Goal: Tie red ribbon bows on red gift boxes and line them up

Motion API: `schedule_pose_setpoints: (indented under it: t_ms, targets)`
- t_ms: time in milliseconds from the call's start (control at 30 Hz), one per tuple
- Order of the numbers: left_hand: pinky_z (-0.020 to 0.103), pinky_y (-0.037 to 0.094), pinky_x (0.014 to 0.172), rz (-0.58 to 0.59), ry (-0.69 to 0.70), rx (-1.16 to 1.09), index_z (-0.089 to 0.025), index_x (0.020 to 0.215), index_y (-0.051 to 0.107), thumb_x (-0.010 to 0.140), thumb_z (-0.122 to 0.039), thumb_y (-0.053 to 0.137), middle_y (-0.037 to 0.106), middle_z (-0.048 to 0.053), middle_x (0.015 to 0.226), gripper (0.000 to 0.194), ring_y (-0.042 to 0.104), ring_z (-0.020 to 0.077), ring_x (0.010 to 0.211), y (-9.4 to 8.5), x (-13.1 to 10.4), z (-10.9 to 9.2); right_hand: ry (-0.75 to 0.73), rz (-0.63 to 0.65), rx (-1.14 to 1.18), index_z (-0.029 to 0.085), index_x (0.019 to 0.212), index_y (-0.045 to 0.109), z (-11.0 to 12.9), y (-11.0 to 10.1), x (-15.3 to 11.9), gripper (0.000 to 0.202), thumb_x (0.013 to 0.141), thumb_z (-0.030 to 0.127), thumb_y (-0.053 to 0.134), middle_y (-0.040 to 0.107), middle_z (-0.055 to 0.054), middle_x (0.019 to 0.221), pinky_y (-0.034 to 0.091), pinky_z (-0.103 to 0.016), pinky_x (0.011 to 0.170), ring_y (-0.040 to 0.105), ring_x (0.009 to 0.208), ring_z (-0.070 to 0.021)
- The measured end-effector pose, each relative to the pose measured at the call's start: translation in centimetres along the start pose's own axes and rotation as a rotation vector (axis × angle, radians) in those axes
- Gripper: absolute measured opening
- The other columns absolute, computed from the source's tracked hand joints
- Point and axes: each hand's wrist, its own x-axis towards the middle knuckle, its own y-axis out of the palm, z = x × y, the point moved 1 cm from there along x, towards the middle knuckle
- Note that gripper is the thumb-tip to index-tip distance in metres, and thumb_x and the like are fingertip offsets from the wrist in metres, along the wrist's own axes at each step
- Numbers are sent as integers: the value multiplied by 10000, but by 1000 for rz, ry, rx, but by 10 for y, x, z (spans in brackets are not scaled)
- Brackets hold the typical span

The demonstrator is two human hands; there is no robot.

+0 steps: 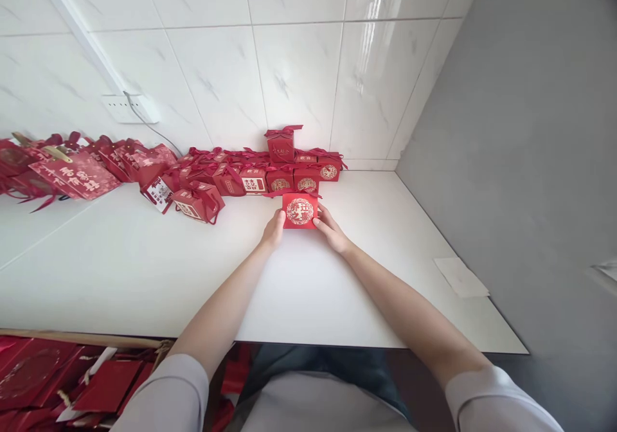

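A bright red box (299, 211) with a round gold design is held between both hands, in front of the row of boxes. On its left side my left hand (274, 228) presses with closed fingers. My right hand (331, 227) grips the right side, thumb at the lower front corner and fingers partly behind. Several small red boxes with ribbons (280, 180) stand in rows against the wall just behind it. One ribboned box (281, 146) sits on top of them. The underside of the held box is hidden.
Red gift bags (81, 173) lean along the wall at the left. Nearer stands a tilted red box (198, 202). White paper (461, 277) lies by the table's right edge. A carton of red items (106, 384) is below the front left edge. A cable hangs from a wall socket (129, 108).
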Motion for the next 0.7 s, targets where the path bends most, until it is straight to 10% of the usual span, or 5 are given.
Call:
schedule_pose_setpoints:
  t_ms: [700]
  targets:
    - [447,426,1056,119,85,-149,-150,1274,574,882,-660,392,662,110,1231,668,573,296,1197,-1,23,2,-57,-75,-21,300,1485,267,7,2,-1,702,892,473,600,453,-119,1437,468,-462,995,496,1262,-262]
